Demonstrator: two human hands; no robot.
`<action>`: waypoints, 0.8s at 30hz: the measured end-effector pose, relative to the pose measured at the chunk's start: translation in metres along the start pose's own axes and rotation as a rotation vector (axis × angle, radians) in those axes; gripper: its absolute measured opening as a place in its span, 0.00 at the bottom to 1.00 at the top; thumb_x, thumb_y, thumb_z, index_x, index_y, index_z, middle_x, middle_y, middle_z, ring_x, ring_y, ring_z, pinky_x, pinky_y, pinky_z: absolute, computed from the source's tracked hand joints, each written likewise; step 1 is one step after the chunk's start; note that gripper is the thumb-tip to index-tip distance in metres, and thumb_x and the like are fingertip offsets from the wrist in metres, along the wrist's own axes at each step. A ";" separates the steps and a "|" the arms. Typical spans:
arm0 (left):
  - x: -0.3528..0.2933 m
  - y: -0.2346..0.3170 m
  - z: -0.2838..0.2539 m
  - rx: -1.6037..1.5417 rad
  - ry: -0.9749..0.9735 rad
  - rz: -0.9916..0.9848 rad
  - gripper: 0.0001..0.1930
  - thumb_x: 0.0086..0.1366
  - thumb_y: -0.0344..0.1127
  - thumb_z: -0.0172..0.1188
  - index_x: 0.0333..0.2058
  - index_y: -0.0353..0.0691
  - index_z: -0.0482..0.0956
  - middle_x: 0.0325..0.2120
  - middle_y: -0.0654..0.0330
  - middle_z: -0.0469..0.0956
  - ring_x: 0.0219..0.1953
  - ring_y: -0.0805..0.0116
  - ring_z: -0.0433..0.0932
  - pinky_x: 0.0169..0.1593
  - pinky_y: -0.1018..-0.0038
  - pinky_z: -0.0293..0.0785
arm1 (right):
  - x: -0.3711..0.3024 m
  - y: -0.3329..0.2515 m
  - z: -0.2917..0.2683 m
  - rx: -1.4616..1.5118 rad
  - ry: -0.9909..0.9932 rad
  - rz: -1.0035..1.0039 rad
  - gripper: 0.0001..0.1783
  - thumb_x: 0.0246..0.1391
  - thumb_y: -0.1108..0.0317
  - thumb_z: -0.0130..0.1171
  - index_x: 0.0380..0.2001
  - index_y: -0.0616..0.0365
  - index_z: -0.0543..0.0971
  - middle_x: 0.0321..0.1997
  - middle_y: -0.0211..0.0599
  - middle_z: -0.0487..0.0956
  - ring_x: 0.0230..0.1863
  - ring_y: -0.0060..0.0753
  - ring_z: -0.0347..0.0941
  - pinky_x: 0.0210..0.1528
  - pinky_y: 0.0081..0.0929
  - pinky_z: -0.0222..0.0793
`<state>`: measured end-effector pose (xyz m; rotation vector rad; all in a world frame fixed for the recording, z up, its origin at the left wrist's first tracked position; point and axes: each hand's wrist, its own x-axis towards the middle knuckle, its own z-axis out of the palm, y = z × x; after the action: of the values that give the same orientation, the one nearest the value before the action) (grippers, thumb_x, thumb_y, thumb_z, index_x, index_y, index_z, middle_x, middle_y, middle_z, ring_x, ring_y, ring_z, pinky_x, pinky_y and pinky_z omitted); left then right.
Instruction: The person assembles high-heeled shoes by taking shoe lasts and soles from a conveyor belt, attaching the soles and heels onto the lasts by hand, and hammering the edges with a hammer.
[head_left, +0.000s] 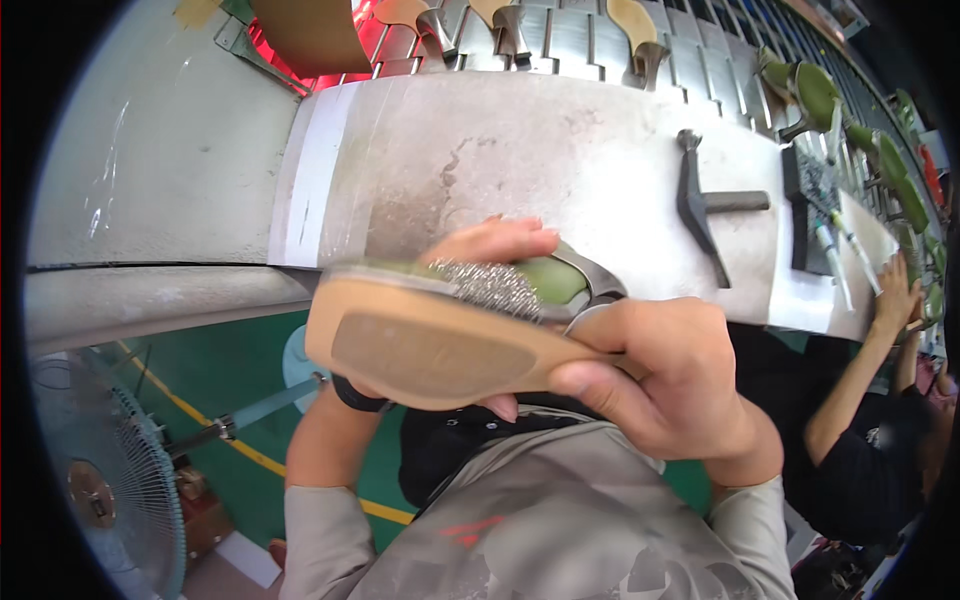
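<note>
In front of my chest I hold a women's sandal [430, 345] on its side, its tan sole with a darker brown forefoot patch facing me. A glittering silver strap [490, 285] crosses the forefoot over a green shoe last [553, 280]. My right hand [670, 370] is closed around the heel end, thumb on the sole side. Behind the sandal, my left hand [490, 243] grips the forefoot; fingers show above it and a fingertip below, while the palm is hidden. The sandal looks slightly blurred.
A hammer [700, 200] lies on the pale worktable [530, 140], beside a dark tray [810, 210] with brushes. Beyond run conveyor rollers [580, 40] carrying shoe parts and green lasts [815, 95]. A fan [110, 480] stands at left. A co-worker's arm [860, 360] reaches in at right.
</note>
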<state>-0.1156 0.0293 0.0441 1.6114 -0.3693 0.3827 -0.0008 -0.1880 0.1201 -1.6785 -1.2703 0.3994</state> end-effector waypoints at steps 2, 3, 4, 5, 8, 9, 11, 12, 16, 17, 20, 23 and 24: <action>-0.007 -0.011 0.000 0.152 -0.076 0.038 0.57 0.44 0.46 0.88 0.71 0.42 0.64 0.65 0.49 0.75 0.70 0.47 0.70 0.74 0.49 0.60 | -0.005 0.009 0.007 -0.003 0.024 -0.045 0.11 0.57 0.66 0.73 0.32 0.59 0.80 0.22 0.40 0.79 0.21 0.42 0.77 0.23 0.33 0.71; -0.015 -0.014 0.006 0.138 -0.008 0.044 0.55 0.44 0.46 0.88 0.69 0.44 0.66 0.65 0.49 0.76 0.70 0.45 0.70 0.75 0.46 0.57 | -0.006 0.011 0.011 -0.012 0.018 -0.118 0.12 0.57 0.65 0.73 0.30 0.57 0.78 0.21 0.38 0.78 0.20 0.42 0.76 0.22 0.35 0.69; -0.022 -0.015 0.011 0.123 0.062 0.053 0.53 0.43 0.47 0.88 0.68 0.46 0.68 0.64 0.50 0.77 0.71 0.43 0.70 0.76 0.43 0.54 | -0.007 0.013 0.016 -0.057 0.048 -0.147 0.15 0.57 0.64 0.72 0.26 0.56 0.74 0.18 0.36 0.74 0.17 0.41 0.72 0.19 0.37 0.66; -0.025 -0.014 0.015 0.131 0.057 0.042 0.53 0.43 0.47 0.88 0.68 0.46 0.68 0.64 0.50 0.77 0.71 0.43 0.70 0.76 0.43 0.54 | -0.006 0.014 0.018 -0.044 0.053 -0.147 0.15 0.57 0.64 0.72 0.26 0.56 0.74 0.18 0.36 0.74 0.17 0.41 0.72 0.19 0.37 0.66; -0.035 -0.016 0.023 0.149 0.142 0.037 0.54 0.42 0.48 0.88 0.67 0.49 0.67 0.64 0.51 0.77 0.70 0.43 0.70 0.76 0.42 0.54 | -0.006 0.011 0.015 -0.099 0.042 -0.170 0.16 0.57 0.65 0.71 0.26 0.56 0.73 0.18 0.35 0.73 0.17 0.41 0.72 0.19 0.37 0.66; -0.037 -0.017 0.024 0.146 0.137 0.037 0.54 0.42 0.48 0.88 0.67 0.49 0.67 0.64 0.51 0.77 0.70 0.43 0.70 0.76 0.42 0.54 | -0.007 0.009 0.012 -0.101 0.007 -0.135 0.14 0.55 0.66 0.73 0.29 0.58 0.77 0.20 0.37 0.75 0.19 0.42 0.75 0.21 0.36 0.69; -0.039 -0.016 0.026 0.165 0.155 0.031 0.54 0.42 0.48 0.88 0.67 0.50 0.67 0.63 0.52 0.77 0.70 0.43 0.70 0.76 0.42 0.54 | -0.008 0.007 0.010 -0.103 -0.023 -0.097 0.13 0.52 0.67 0.75 0.32 0.60 0.80 0.22 0.38 0.77 0.21 0.43 0.77 0.24 0.35 0.72; -0.040 -0.016 0.027 0.169 0.168 0.023 0.53 0.43 0.48 0.89 0.67 0.51 0.67 0.63 0.52 0.77 0.70 0.44 0.70 0.76 0.41 0.54 | -0.008 0.006 0.009 -0.097 -0.034 -0.085 0.12 0.53 0.67 0.75 0.32 0.60 0.80 0.21 0.38 0.77 0.21 0.43 0.77 0.23 0.35 0.72; -0.040 -0.017 0.032 0.157 0.154 0.014 0.53 0.41 0.48 0.89 0.65 0.51 0.68 0.63 0.52 0.77 0.70 0.44 0.70 0.76 0.41 0.53 | -0.007 0.007 0.002 -0.018 -0.097 0.025 0.13 0.53 0.65 0.77 0.30 0.59 0.82 0.20 0.40 0.79 0.20 0.41 0.77 0.23 0.34 0.71; -0.039 -0.015 0.035 0.160 0.156 0.019 0.49 0.46 0.46 0.87 0.64 0.51 0.68 0.63 0.51 0.77 0.70 0.44 0.70 0.77 0.42 0.53 | -0.007 0.009 -0.002 -0.016 -0.092 0.033 0.13 0.53 0.65 0.77 0.30 0.59 0.82 0.20 0.40 0.79 0.20 0.41 0.77 0.23 0.34 0.71; -0.042 -0.013 0.043 0.196 0.148 0.014 0.38 0.56 0.41 0.81 0.62 0.50 0.69 0.63 0.50 0.77 0.70 0.44 0.71 0.77 0.43 0.53 | -0.005 0.017 -0.018 0.187 -0.205 0.259 0.18 0.48 0.60 0.82 0.22 0.62 0.84 0.18 0.39 0.79 0.18 0.31 0.74 0.24 0.26 0.68; -0.032 -0.002 0.049 0.243 0.122 0.011 0.24 0.67 0.34 0.70 0.59 0.49 0.71 0.62 0.48 0.77 0.68 0.44 0.72 0.76 0.45 0.55 | 0.011 0.021 -0.042 0.253 -0.443 0.479 0.21 0.45 0.58 0.84 0.21 0.63 0.84 0.18 0.36 0.79 0.18 0.25 0.72 0.23 0.24 0.66; -0.027 -0.001 0.049 0.273 0.101 0.017 0.24 0.67 0.34 0.71 0.58 0.47 0.72 0.62 0.48 0.77 0.67 0.44 0.74 0.76 0.45 0.57 | 0.013 0.021 -0.046 0.181 -0.470 0.503 0.23 0.43 0.56 0.85 0.20 0.64 0.84 0.17 0.34 0.79 0.18 0.22 0.71 0.23 0.23 0.65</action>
<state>-0.1380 -0.0189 0.0271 1.8467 -0.2617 0.5434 0.0494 -0.1994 0.1290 -1.7939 -1.0731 1.2316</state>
